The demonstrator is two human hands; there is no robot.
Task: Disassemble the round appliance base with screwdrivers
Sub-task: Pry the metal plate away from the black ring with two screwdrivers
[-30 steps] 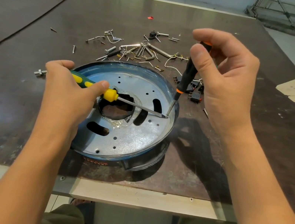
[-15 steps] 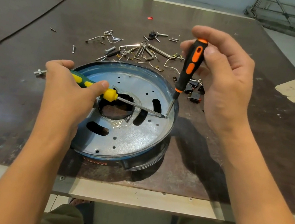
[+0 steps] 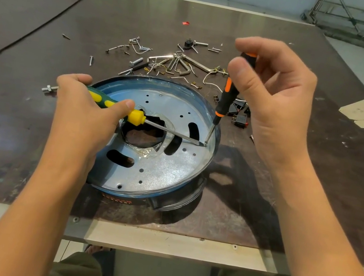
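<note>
Left hand (image 3: 78, 115): grip wrapped round the green-and-yellow screwdriver (image 3: 118, 108), thumb along the handle, shaft lying low across the plate.

Round appliance base (image 3: 165, 171): on the bench (image 3: 313, 184) near its front edge, open side up. Bare metal plate with slots and small holes inside a blue rim. Loose screws (image 3: 165, 60) beyond it at 12 o'clock.

Black-and-orange screwdriver (image 3: 228, 95): near upright. Both tips meet at about 3 o'clock, just inside the rim.

Right hand (image 3: 275, 105): grip is a pinch, thumb and fingertips on the handle top.

Handling, by judgement: thin sheet metal, stiff and light, likely to skate under prying. Steady it by the rim and keep off the slot edges.

Writing: orange lettering on the outer wall at 6 o'clock, unreadable.
</note>
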